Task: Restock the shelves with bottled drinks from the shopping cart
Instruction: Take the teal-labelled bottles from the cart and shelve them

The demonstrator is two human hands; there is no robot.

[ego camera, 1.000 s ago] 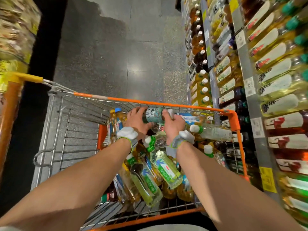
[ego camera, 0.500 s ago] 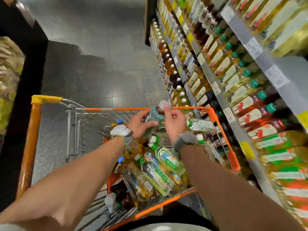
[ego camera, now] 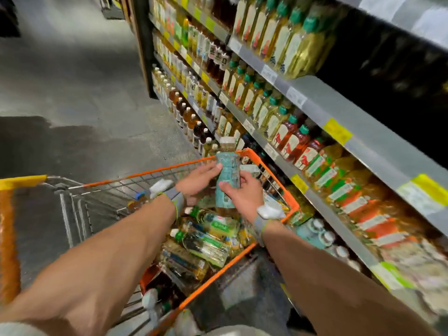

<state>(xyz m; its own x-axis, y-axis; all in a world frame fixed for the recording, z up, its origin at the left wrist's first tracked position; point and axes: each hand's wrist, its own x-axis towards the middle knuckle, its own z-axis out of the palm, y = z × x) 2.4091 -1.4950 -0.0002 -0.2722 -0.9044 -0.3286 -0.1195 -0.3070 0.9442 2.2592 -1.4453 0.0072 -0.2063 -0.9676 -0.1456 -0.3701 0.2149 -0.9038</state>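
**Low one-hand grip on an upright bottle over a full cart**

The left hand (ego camera: 197, 181) lays its fingers (ego camera: 213, 167) nearly straight and close together against the left side of the bottle (ego camera: 228, 170). They steady it rather than wrap it. The bottle stands upright between the two hands, cap up, directly above the loose bottles (ego camera: 206, 246) heaped in the shopping cart (ego camera: 271, 175). The right hand (ego camera: 243, 195) does the real holding, with its thumb across the front of the lower label and the other fingers curled behind.

The likely trouble is that grip. If the left fingers come away, the tall bottle hangs from a low hold on a slick label, so it could tip or slide out and drop onto the heap below the fingers.

To the right of the fingers, the cart's orange rim sits close to the shelf (ego camera: 339, 110). A hasty swing could clip the rim or knock the tightly packed shelved bottles (ego camera: 286, 132). Blur hides which row matches.
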